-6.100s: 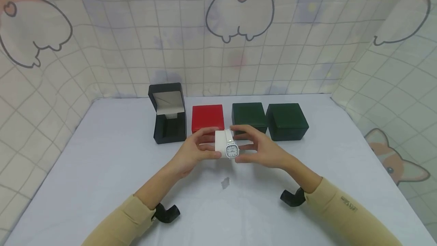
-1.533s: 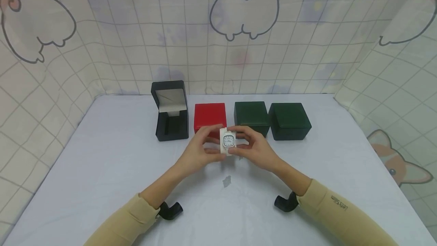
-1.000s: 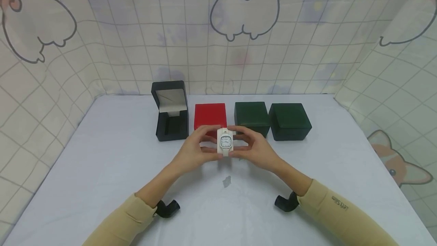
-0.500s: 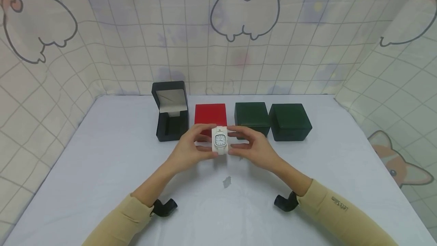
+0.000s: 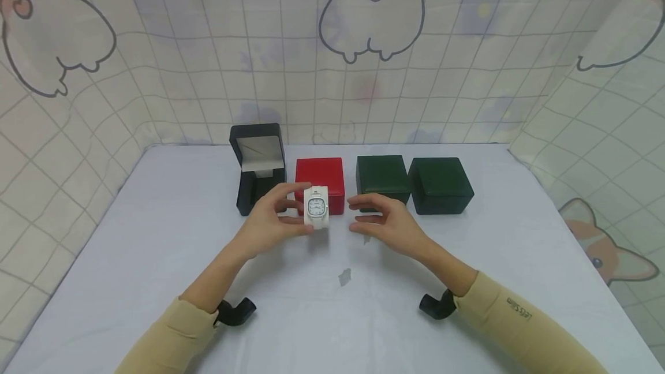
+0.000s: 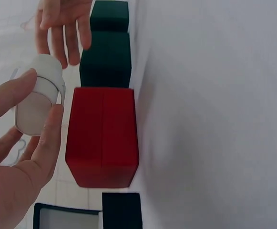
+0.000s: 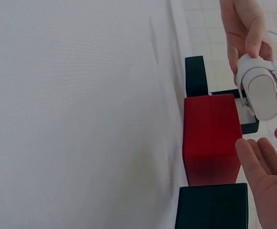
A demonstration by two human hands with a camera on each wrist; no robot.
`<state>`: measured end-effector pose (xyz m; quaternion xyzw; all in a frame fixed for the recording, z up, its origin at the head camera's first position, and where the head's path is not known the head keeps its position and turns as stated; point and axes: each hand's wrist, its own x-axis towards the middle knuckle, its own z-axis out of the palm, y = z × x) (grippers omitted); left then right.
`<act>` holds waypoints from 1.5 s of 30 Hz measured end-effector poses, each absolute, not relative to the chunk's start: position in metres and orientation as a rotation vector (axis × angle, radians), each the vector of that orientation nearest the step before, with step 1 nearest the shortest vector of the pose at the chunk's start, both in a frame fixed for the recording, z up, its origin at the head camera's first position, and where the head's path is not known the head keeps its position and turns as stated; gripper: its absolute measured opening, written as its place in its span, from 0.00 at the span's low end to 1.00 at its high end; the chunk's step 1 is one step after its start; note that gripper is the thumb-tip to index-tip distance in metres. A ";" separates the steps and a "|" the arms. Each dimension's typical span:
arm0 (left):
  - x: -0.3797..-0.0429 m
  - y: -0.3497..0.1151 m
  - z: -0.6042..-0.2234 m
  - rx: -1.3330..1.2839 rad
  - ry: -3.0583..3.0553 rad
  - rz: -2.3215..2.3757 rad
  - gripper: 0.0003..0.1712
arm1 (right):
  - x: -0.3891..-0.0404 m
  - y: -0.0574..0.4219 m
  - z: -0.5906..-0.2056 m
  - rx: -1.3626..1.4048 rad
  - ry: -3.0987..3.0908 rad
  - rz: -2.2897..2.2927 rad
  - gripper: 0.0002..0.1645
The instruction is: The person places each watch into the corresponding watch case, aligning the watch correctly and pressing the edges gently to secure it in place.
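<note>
A white wristwatch (image 5: 316,206) is wrapped round a white watch cushion (image 6: 29,114), its square-cornered dial facing up in the head view. My left hand (image 5: 264,221) pinches the cushion by its ends, thumb at the near side and fingers at the far side. Raised above the table, the watch overlaps the front of the closed red box (image 5: 319,172). To its right, my right hand (image 5: 392,225) hovers with fingers spread and nothing between them, in front of a green box (image 5: 383,173). Behind my left hand stands a dark watch box (image 5: 256,130), lid up, pale lining inside.
A second closed green box (image 5: 441,175) stands at the right end of the row. White cloth covers the table (image 5: 332,328), with a small grey patch (image 5: 345,277) near the middle. A patterned curtain (image 5: 291,62) rises behind the boxes.
Earlier, both hands held the cushion and the watch was turned to face straight. My right hand has since let go, while my left hand has carried the watch leftward toward the dark box.
</note>
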<state>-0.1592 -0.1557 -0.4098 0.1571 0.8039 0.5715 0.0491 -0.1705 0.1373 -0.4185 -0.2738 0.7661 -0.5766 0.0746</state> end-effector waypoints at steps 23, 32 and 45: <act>-0.177 -0.222 -0.404 0.368 2.476 1.743 0.49 | -0.172 0.144 -0.419 -0.788 2.284 -1.720 0.29; -0.187 -0.240 -0.405 0.310 2.476 1.736 0.47 | -0.172 0.147 -0.419 -0.772 2.288 -1.697 0.30; -0.205 -0.260 -0.412 0.251 2.535 1.632 0.47 | -0.173 0.150 -0.423 -0.800 2.285 -1.687 0.29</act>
